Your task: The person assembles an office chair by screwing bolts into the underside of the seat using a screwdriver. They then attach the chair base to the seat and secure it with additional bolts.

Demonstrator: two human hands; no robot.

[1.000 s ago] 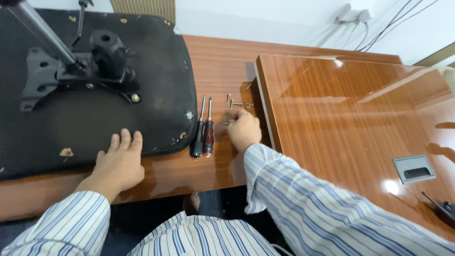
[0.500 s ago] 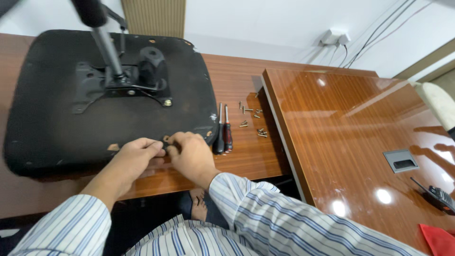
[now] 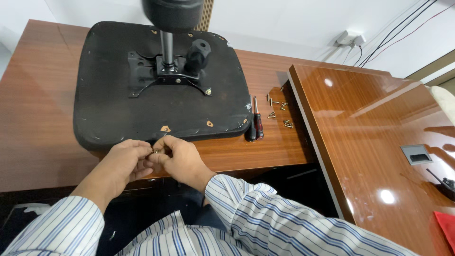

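I see my left hand [image 3: 124,161] and right hand [image 3: 177,159] pinching a small screw [image 3: 156,151], mostly hidden between fingers, beside the upturned seat [image 3: 118,118]; screwdrivers [image 3: 256,127] lie apart on the surface [image 3: 38,118].

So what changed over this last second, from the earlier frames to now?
The right hand left the loose screws beside the screwdrivers and came across to the left hand, which lifted off the upturned chair seat. Both now pinch a small screw together at the seat's near edge. Screwdrivers, remaining screws and seat stayed on the desk.
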